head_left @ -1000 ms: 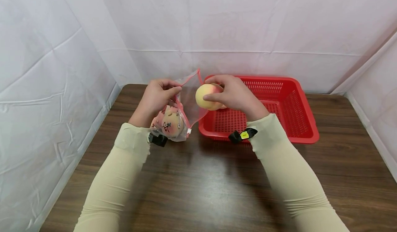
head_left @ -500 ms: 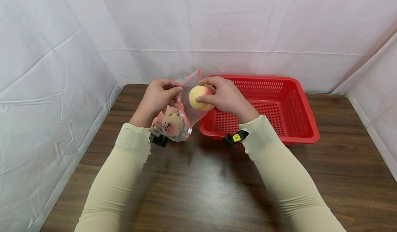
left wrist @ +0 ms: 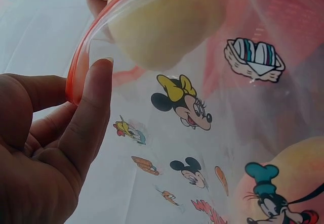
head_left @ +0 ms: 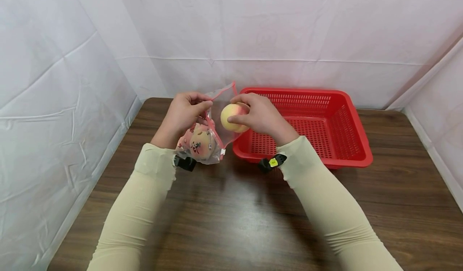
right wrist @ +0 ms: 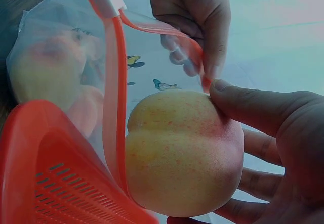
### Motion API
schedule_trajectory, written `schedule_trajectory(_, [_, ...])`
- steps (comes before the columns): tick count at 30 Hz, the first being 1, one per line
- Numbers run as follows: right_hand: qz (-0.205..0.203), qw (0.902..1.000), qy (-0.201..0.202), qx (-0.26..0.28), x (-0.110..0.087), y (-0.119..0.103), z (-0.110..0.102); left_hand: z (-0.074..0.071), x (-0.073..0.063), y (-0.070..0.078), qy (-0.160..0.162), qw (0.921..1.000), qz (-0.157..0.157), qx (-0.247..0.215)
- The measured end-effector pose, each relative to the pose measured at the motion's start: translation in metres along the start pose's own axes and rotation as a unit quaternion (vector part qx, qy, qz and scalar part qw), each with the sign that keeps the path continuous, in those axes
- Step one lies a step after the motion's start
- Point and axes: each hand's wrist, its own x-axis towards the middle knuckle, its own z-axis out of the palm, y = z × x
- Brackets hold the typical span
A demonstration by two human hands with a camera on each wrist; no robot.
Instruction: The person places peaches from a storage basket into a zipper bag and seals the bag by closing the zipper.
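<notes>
My left hand (head_left: 186,112) pinches the red-edged rim of a clear zip bag (left wrist: 152,158) printed with cartoon figures, and its mouth gapes toward the right. Inside the bag lie peaches (right wrist: 48,77), low at the left. A yellow and pink peach (head_left: 233,117) is gripped by my right hand (head_left: 262,116), thumb on the near side and fingers around the far side. That peach sits right at the bag's mouth, partly behind the clear film in the left wrist view. A white slider (right wrist: 109,1) shows on the bag's red zip edge.
A red perforated plastic basket (head_left: 347,130) stands on the dark wooden table (head_left: 246,222) just right of the bag, partly under my right forearm. White cloth walls (head_left: 275,29) close off the back and both sides.
My right hand has carried the peach left, from over the basket's left edge to the bag's opening. My left hand has kept its pinch on the bag rim with hardly any movement.
</notes>
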Motion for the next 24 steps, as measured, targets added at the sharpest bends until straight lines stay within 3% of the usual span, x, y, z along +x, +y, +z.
schedule_trajectory(11, [0.023,0.9995,0.003,-0.024,-0.0016,0.0016,0.0008,-0.0023,-0.0024,0.0005,-0.001,1.0,-0.006,0.004])
schedule_trajectory(24, [0.029,0.9995,0.015,-0.005,-0.0027,0.0075,0.0004,-0.0038,-0.0028,0.0003,0.003,1.0,-0.006,0.005])
